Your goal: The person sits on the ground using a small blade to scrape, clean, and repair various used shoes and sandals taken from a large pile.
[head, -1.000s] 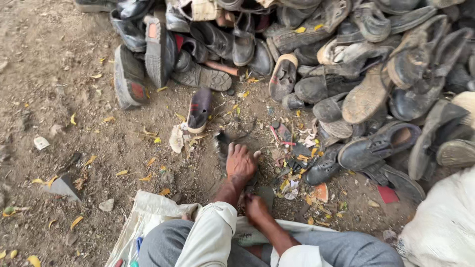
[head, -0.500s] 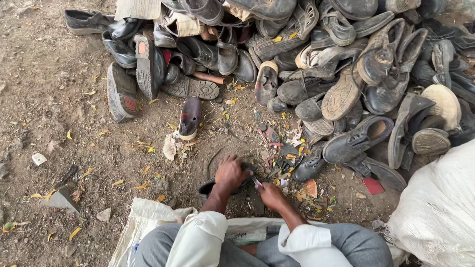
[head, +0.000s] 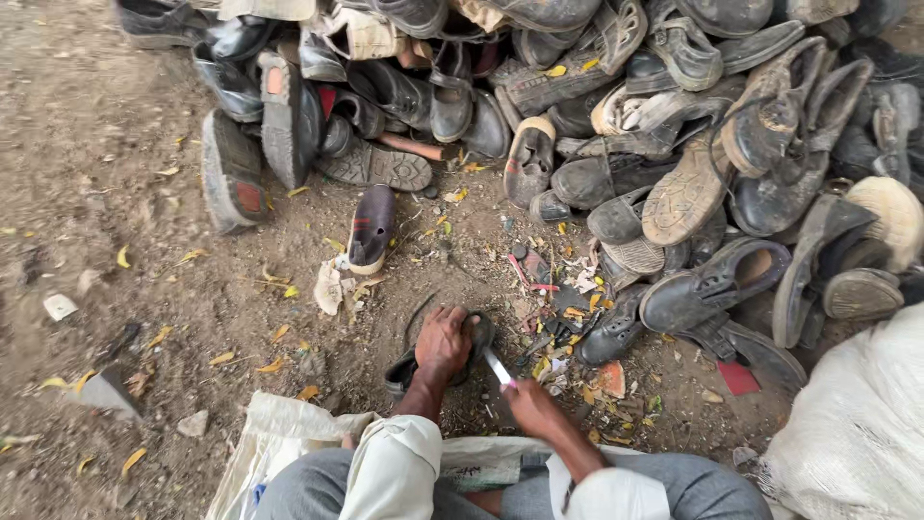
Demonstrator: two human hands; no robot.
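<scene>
**2 hands on a worn shoe beside a heap of old footwear**

2 bare hands work low in the centre of the frame, over dusty ground. The left hand (head: 444, 344) lies palm down on a dark shoe (head: 474, 339), fingers curled over its upper and pressing it to the dirt; the shoe's sole edge shows at the hand's lower left. The right hand (head: 532, 403), just to the lower right, is closed around a small blade (head: 498, 368) whose pale tip points up and left toward the shoe, close to it; whether it touches cannot be told. Rolled pale sleeves and grey trousers fill the bottom edge, above a white sack (head: 279, 438) spread under the person.

Across the upper half and right side of the frame lies a large pile of worn shoes (head: 597, 116). 1 purple shoe (head: 371, 226) sits apart, left of centre. Another white sack (head: 861, 424) bulges at the lower right. Yellow leaves and scraps (head: 568, 289) litter the dirt.
</scene>
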